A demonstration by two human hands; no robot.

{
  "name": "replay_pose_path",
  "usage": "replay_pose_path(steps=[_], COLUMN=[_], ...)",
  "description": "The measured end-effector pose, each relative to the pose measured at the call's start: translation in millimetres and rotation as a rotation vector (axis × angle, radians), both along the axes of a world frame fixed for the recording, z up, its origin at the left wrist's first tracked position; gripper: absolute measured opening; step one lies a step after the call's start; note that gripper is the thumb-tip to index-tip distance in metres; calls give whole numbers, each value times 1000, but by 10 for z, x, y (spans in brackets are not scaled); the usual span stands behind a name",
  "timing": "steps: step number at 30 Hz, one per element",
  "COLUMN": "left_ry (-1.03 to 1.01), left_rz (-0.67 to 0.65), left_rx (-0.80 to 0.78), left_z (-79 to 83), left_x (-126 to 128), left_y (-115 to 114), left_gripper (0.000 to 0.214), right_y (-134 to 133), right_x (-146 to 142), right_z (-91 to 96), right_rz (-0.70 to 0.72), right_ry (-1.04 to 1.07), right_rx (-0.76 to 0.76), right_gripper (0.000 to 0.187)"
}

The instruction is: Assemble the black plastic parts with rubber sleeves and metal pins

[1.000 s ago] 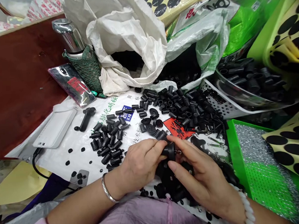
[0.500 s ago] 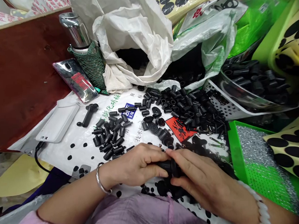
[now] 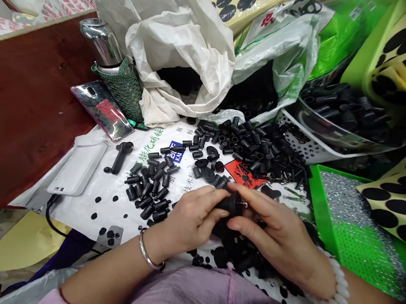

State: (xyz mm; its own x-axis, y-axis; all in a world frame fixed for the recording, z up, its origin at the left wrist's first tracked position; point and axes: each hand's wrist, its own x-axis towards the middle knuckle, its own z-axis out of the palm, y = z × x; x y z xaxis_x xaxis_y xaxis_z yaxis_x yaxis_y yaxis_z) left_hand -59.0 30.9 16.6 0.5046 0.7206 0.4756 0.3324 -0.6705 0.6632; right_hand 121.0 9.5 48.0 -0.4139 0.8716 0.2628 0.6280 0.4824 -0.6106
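Note:
Above the near middle of the work surface, my left hand (image 3: pixel 196 214) is closed on a black plastic cylindrical part (image 3: pixel 234 204) with a wider rim. A thin metal pin sticks out of its right end. My right hand (image 3: pixel 276 225) is around that end, thumb and forefinger apart on either side of the rim; whether a fingertip touches it I cannot tell. Beneath both hands lie dark parts (image 3: pixel 238 250), partly hidden. Beyond them are a group of small black cylinders (image 3: pixel 153 187), several round black caps (image 3: pixel 209 173) and a larger heap of black sleeves (image 3: pixel 246 140).
Open white sacks (image 3: pixel 183 47) stand at the back, near a flask (image 3: pixel 116 79) and a phone (image 3: pixel 100 110). A white power bank (image 3: pixel 78 169) and a black handle-shaped part (image 3: pixel 121 158) lie left. At right are a green tray (image 3: pixel 326 222) of metal pieces and a bowl of black parts (image 3: pixel 345 115).
Both hands have moved slightly up and away from me. The right fingers have spread from the part's end, and its rim and metal pin now show.

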Motion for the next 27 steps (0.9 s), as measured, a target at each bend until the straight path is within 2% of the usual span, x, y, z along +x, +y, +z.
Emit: replay_pose_path(steps=[3, 5, 8, 12, 15, 19, 21, 25, 27], left_ry=[-134, -157, -91, -6, -16, 8, 42, 59, 58], left_rz=[-48, -74, -106, -229, -211, -140, -161, -207, -237], left_rx=[-208, -263, -235, -271, -267, -105, -79, -122, -145], left_z=[30, 48, 50, 41, 42, 43, 41, 37, 42], left_x=[26, 31, 15, -30, -55, -50, -37, -23, -28], left_y=[37, 51, 63, 81, 84, 67, 62, 54, 48], left_gripper=[22, 23, 25, 28, 28, 26, 26, 25, 25], right_y=[40, 56, 82, 142, 185, 179, 147, 93, 99], right_x=[65, 103, 133, 138, 120, 84, 78, 101, 121], right_z=[87, 126, 145, 129, 112, 92, 74, 45, 50], right_rz=[-26, -39, 26, 172, 121, 60, 83, 157, 200], right_ry=[-33, -25, 10, 62, 62, 71, 71, -98, -107], right_rx=[61, 112, 125, 7, -47, -64, 3, 292, 304], right_gripper=[47, 34, 15, 12, 10, 9, 10, 11, 12])
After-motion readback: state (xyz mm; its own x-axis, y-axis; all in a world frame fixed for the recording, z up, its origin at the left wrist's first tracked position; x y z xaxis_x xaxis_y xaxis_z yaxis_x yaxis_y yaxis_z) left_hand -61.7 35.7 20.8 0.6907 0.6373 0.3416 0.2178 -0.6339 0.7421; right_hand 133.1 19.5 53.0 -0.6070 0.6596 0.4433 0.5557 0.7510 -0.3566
